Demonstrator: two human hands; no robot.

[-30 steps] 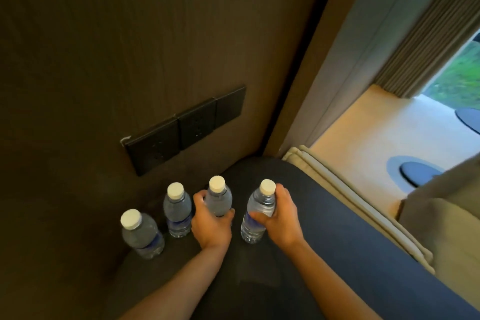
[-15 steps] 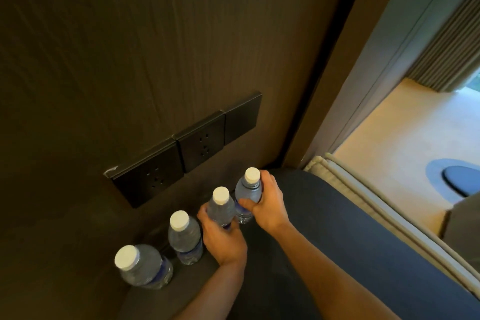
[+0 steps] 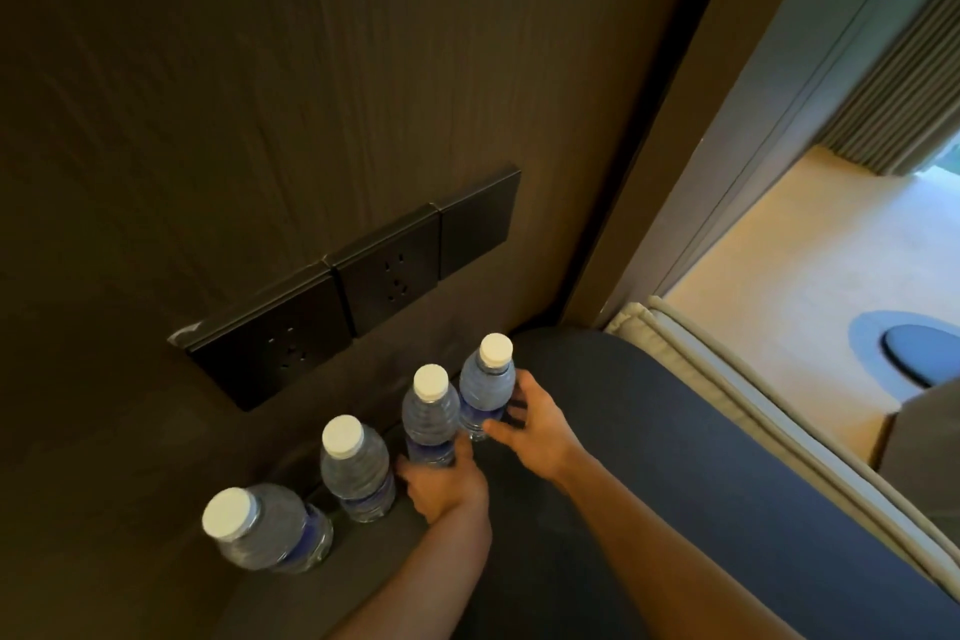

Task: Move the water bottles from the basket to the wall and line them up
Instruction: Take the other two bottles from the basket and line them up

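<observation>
Four water bottles upright along the wall (image 3: 260,120), under the socket plates (image 3: 384,276). Our left hand (image 3: 447,481) grips the third bottle (image 3: 430,418) low at its base, nudging it into line. Right hand (image 3: 535,424) half-open beside the fourth bottle (image 3: 487,387), fingers loosely cupping it, probably steadying. Basket not in view.

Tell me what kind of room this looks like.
Probably a hotel room or bedroom: dark wood-panelled wall with a socket panel, pleated curtain at a window, and small water bottles lined up.
</observation>
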